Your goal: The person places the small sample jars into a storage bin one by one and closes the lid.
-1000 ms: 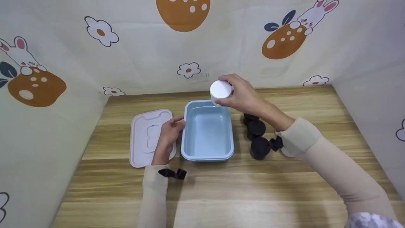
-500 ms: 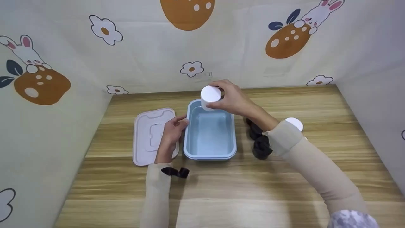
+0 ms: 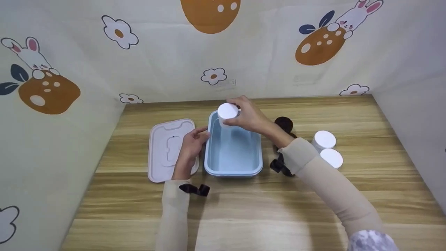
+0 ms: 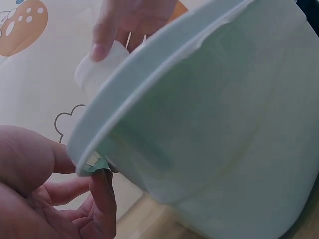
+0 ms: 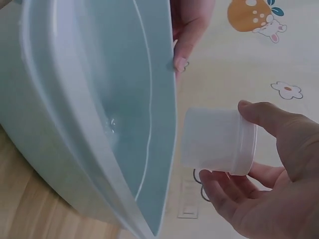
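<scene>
A light blue rectangular tub (image 3: 232, 166) stands open on the wooden table. My right hand (image 3: 244, 116) holds a small white jar (image 3: 227, 112) over the tub's far left corner; in the right wrist view the fingers (image 5: 259, 117) curl round the jar (image 5: 219, 141) beside the tub's rim (image 5: 159, 114). My left hand (image 3: 192, 143) holds the tub's left rim with thumb and fingertips, resting partly on a pale pink lid (image 3: 163, 150). The left wrist view shows the fingers (image 4: 102, 199) under the tub's rim (image 4: 149, 79).
Two white jars (image 3: 324, 140) (image 3: 332, 157) stand right of my right forearm. Black jars (image 3: 283, 122) stand right of the tub, partly hidden by the arm. Patterned walls close the table at the back and both sides.
My right hand has carried the white jar left and down, from above the tub's far right to its far left corner. The left hand has stayed on the rim.
</scene>
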Action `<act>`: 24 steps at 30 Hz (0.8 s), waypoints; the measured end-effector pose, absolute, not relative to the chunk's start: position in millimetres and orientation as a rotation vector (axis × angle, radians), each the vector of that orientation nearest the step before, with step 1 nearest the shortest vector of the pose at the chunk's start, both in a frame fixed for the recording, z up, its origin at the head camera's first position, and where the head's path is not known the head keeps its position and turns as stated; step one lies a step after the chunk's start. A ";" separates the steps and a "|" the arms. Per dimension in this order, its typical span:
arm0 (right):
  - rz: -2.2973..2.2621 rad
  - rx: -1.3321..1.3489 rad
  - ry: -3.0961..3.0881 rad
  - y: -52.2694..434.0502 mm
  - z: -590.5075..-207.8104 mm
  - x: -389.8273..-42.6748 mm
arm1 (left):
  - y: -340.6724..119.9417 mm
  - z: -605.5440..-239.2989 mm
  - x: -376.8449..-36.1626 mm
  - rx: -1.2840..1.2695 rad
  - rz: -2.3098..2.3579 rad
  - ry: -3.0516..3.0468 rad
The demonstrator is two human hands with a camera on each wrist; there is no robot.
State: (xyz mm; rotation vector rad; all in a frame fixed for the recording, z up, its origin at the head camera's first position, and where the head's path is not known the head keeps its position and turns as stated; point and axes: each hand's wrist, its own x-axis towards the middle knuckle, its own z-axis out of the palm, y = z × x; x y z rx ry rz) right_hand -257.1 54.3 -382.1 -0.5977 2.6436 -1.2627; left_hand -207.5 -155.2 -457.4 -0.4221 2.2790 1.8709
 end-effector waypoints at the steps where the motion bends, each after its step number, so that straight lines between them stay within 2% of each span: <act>1: -1.251 -0.594 2.641 53.0 -383.8 -258.3 | -155.0 -457.7 -207.4 -0.424 1.870 2.278; 11: -1.137 -0.490 2.585 45.5 -392.6 -270.1 | -157.6 -461.0 -206.9 -0.392 1.868 2.290; 18: -0.998 -0.610 2.634 37.3 -400.6 -273.0 | -157.0 -461.6 -204.9 -0.377 1.888 2.299; 24: -0.869 -0.609 2.648 31.8 -400.6 -274.2 | -156.8 -460.2 -207.2 -0.393 1.899 2.283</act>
